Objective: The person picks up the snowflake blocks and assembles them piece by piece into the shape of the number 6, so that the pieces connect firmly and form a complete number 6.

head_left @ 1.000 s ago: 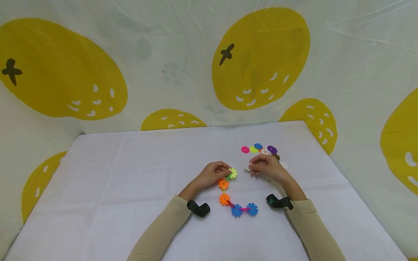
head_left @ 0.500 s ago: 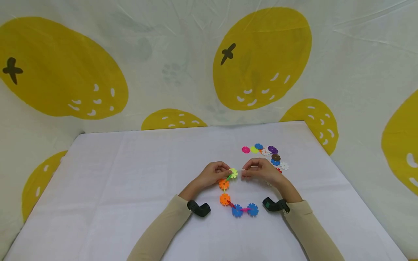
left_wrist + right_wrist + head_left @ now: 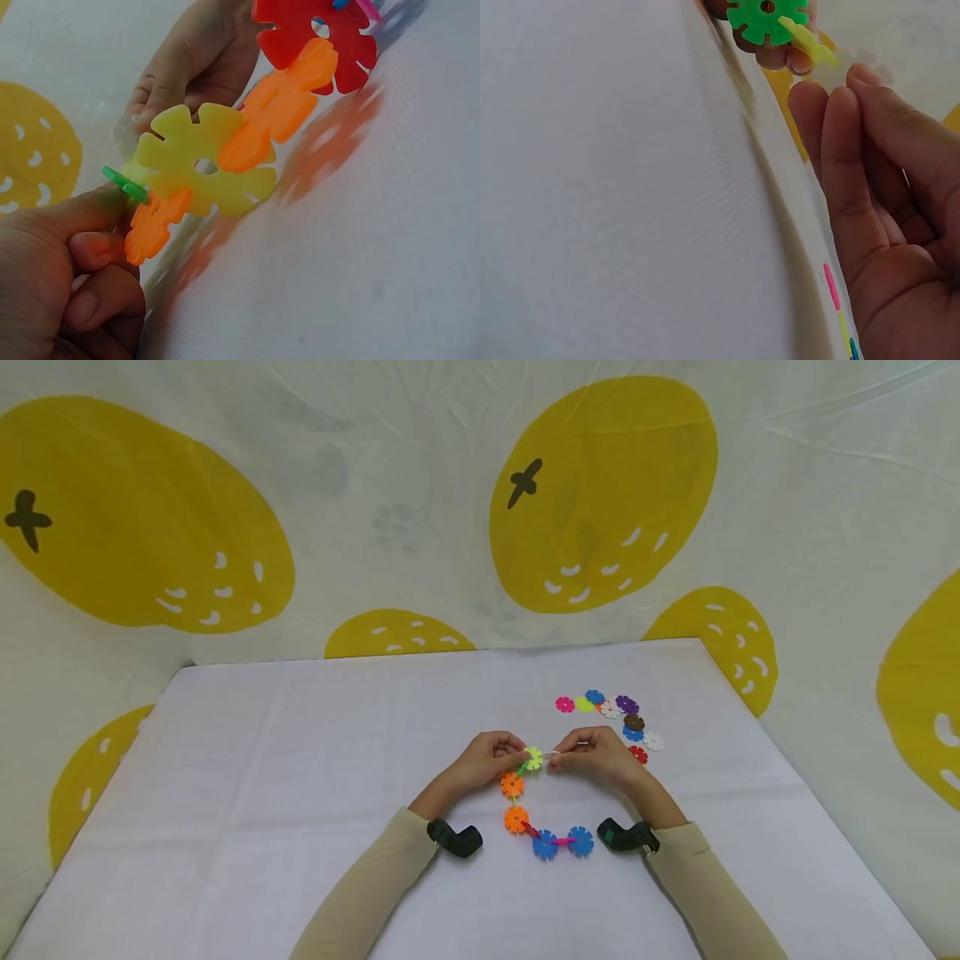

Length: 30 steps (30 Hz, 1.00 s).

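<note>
My left hand (image 3: 486, 763) pinches the yellow notched disc (image 3: 534, 759) at the upper end of a chain of interlocking flower-shaped plastic discs. Below it the chain runs through a green disc (image 3: 126, 185), orange discs (image 3: 516, 819) with a yellow one between, a red disc (image 3: 319, 46), and blue discs (image 3: 580, 842) joined by a pink one. Between thumb and fingertips, my right hand (image 3: 597, 753) holds a white disc (image 3: 876, 70). Its edge meets the end yellow disc; fingers partly cover it, and I cannot tell how deep the slots engage.
Loose discs lie on the white-covered table (image 3: 300, 777) behind and right of my right hand, among them a pink disc (image 3: 565, 704), a purple disc (image 3: 627, 703), a brown disc (image 3: 633, 722) and a red disc (image 3: 638, 754). A patterned curtain (image 3: 427, 527) hangs behind the table.
The right hand has moved left with the white disc, bringing it against the yellow end disc. Loose discs it had covered now show. The left hand and chain have barely shifted.
</note>
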Tool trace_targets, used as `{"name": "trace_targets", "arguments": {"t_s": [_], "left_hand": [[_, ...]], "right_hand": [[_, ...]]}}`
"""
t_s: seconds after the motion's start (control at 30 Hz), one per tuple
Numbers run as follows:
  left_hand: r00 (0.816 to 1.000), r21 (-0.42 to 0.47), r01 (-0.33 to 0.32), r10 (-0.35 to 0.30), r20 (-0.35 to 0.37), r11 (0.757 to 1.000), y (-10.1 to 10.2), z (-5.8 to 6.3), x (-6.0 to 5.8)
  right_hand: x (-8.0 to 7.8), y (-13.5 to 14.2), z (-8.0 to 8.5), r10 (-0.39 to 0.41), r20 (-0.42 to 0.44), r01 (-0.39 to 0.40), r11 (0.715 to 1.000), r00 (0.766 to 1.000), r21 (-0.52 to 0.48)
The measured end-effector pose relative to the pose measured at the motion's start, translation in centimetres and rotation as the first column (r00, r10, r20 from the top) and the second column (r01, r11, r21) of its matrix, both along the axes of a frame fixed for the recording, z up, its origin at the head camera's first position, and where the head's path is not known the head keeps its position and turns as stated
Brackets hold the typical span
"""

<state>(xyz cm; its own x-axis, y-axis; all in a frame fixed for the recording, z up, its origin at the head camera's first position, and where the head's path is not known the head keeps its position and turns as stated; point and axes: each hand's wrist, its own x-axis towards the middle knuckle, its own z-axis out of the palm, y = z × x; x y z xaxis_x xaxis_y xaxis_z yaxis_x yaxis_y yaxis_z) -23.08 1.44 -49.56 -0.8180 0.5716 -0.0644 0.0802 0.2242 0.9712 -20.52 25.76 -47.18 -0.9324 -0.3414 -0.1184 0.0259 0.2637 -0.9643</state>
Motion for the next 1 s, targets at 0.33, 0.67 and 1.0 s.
{"name": "trace_targets", "arguments": {"t_s": [0.33, 0.67, 1.0], "left_hand": [[1.000, -0.008, -0.005, 0.005, 0.006, 1.000, 0.18, 0.36, 0.19], [1.000, -0.012, 0.004, -0.004, -0.024, 1.000, 0.49, 0.15, 0.24], [0.994, -0.062, 0.099, -0.101, -0.038, 0.993, 0.29, 0.63, 0.44]], "right_hand": [[0.11, -0.29, -0.36, 0.004, -0.032, -0.004, 1.000, 0.999, 0.002], [-0.04, -0.19, -0.42, 0.029, -0.063, -0.031, 0.999, 0.998, -0.027], [-0.03, -0.11, -0.09, 0.089, -0.161, -0.074, 0.993, 0.983, 0.094]]}}
